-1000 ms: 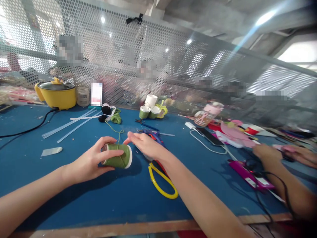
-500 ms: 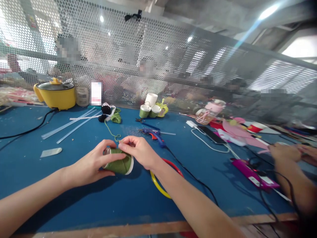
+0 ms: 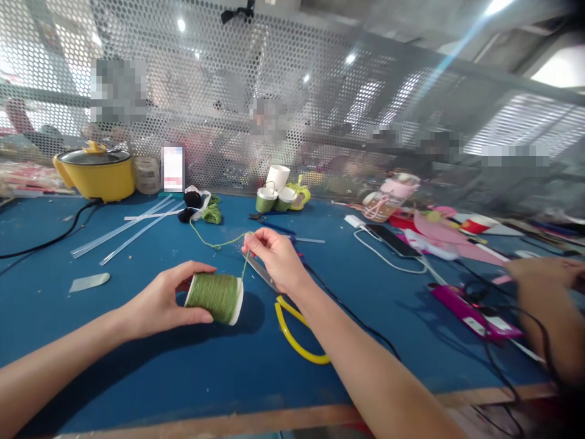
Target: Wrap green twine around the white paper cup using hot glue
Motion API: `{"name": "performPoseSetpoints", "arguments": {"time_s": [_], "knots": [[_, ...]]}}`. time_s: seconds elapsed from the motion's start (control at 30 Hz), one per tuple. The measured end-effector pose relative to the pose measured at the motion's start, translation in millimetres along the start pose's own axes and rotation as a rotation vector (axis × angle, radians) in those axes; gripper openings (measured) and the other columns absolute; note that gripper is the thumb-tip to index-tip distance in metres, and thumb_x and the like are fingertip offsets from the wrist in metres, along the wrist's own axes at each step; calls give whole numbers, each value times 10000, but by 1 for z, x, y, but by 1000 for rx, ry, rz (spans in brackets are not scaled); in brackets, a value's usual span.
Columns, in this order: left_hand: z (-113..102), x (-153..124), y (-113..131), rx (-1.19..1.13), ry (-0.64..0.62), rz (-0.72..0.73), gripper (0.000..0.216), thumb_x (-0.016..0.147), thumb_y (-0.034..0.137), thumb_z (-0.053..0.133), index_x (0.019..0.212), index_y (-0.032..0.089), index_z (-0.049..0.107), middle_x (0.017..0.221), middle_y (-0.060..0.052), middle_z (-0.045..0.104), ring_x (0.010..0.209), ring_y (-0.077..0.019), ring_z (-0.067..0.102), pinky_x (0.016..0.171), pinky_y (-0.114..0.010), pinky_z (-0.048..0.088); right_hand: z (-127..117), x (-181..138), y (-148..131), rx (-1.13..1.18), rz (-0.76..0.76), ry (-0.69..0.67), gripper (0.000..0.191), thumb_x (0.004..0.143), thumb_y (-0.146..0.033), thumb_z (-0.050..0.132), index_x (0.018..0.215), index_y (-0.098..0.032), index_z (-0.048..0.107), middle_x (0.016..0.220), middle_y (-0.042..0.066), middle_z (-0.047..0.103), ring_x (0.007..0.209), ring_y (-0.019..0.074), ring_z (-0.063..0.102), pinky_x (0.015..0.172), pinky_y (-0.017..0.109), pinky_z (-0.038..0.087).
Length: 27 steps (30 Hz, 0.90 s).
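Observation:
My left hand [image 3: 176, 297] is closed around a paper cup [image 3: 214, 298] wound with green yarn, tilted on its side just above the blue table. Its white rim faces right. Between the thumb and fingers of my right hand [image 3: 269, 253] a strand of green yarn [image 3: 245, 266] is pinched, pulled up from the cup's rim end. From that pinch the strand runs back left to a small green yarn bundle [image 3: 212, 213]. Scissors [image 3: 292, 347] with yellow handles lie under my right wrist, partly hidden by the forearm.
Behind stand several green-and-white cups [image 3: 266, 199], pliers [image 3: 274, 221] and a yellow electric pot [image 3: 98, 174]. Clear glue sticks [image 3: 132, 228] lie to the left. On the right are a phone [image 3: 392, 241], a purple power strip [image 3: 473, 314] with cables, and another person's arm [image 3: 548, 305].
My right hand has moved up and right, away from the cup, drawing the yarn strand out. My left hand still holds the cup, whose wound side now shows more.

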<state>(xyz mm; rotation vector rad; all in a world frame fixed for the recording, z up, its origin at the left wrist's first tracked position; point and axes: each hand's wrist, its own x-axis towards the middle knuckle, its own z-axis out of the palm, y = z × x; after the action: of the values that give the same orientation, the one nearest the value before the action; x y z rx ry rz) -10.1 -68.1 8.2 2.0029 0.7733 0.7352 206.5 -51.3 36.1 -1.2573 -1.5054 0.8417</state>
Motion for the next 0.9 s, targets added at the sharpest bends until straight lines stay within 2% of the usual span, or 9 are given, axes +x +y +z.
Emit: {"name": "performPoseSetpoints", "arguments": {"time_s": [0.27, 0.4, 0.5, 0.7, 0.9], "knots": [[0, 0, 0, 120, -28, 117, 509, 692, 313, 698, 1137, 217, 469, 1064, -68, 554, 919, -211, 587, 761, -319, 527, 3, -2, 2, -54, -22, -61, 275, 771, -424, 540, 655, -175, 516, 626, -13, 572, 534, 93, 445, 546, 236, 359], [-1, 0, 0, 146, -12, 216, 507, 711, 304, 691, 1152, 221, 454, 1117, -89, 532, 998, -231, 556, 810, -330, 511, 4, -4, -1, -113, 20, -95, 273, 781, -412, 523, 645, -175, 525, 598, -23, 566, 495, 89, 417, 523, 234, 343], [-1, -1, 0, 167, 5, 272, 516, 716, 299, 691, 1166, 223, 450, 1144, -103, 518, 1048, -247, 530, 838, -337, 500, 5, -4, -1, -112, 36, -119, 244, 782, -372, 530, 637, -176, 522, 613, -13, 585, 536, 98, 455, 561, 238, 360], [-1, -2, -1, 171, 27, 320, 538, 719, 277, 696, 1186, 236, 434, 1162, -101, 502, 1094, -244, 499, 886, -346, 472, 8, -5, 0, -61, 91, -185, 212, 779, -314, 544, 627, -168, 524, 619, -11, 585, 563, 97, 476, 582, 237, 355], [-2, -2, -1, 186, 55, 371, 544, 720, 267, 697, 1194, 232, 431, 1159, -115, 510, 1096, -254, 494, 914, -380, 440, 9, -7, -2, -25, 168, -249, 210, 765, -299, 566, 616, -163, 509, 591, -29, 542, 538, 85, 425, 551, 229, 319]]}}
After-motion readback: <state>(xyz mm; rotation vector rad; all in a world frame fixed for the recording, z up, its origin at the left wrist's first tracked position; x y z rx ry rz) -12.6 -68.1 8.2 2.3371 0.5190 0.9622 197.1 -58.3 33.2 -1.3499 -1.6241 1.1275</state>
